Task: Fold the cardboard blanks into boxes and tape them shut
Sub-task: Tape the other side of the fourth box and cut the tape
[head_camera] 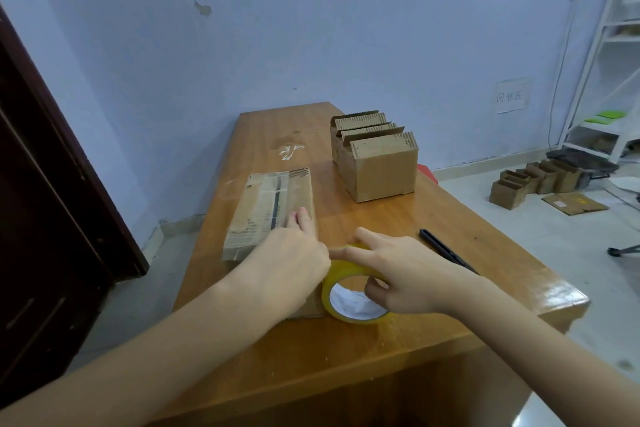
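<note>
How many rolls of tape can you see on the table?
1. The yellow tape roll stands on edge near the table's front, gripped by the right hand, beside the box the left hand presses. None shows elsewhere.

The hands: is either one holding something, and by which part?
The right hand grips the yellow tape roll by its rim, fingers curled into the core. The left hand holds nothing; it presses on the cardboard box.

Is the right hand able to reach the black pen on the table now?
Probably yes, but it must let go first: the right hand grips the yellow tape roll. The black pen lies just beside it on bare table, nothing between.
</note>
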Action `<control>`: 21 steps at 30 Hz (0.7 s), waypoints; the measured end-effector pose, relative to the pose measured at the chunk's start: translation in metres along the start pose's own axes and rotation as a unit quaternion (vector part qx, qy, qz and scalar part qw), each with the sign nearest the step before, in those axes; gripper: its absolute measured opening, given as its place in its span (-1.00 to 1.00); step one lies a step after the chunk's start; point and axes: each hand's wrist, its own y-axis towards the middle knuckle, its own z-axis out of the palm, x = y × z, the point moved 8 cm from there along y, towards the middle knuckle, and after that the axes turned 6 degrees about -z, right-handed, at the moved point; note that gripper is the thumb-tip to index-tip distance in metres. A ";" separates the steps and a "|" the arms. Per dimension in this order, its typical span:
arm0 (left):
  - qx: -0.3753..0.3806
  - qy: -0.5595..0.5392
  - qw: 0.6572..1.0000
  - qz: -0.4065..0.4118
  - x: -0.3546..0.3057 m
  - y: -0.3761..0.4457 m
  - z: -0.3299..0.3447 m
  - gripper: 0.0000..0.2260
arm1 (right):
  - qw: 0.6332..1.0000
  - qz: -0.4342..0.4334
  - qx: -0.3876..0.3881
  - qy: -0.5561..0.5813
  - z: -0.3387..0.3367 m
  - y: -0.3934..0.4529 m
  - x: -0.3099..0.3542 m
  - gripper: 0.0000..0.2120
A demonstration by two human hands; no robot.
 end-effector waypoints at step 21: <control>-0.072 -0.086 0.993 -0.022 0.006 -0.004 0.003 -0.56 | 0.896 0.432 0.042 -0.092 0.043 -0.068 -0.138 -0.70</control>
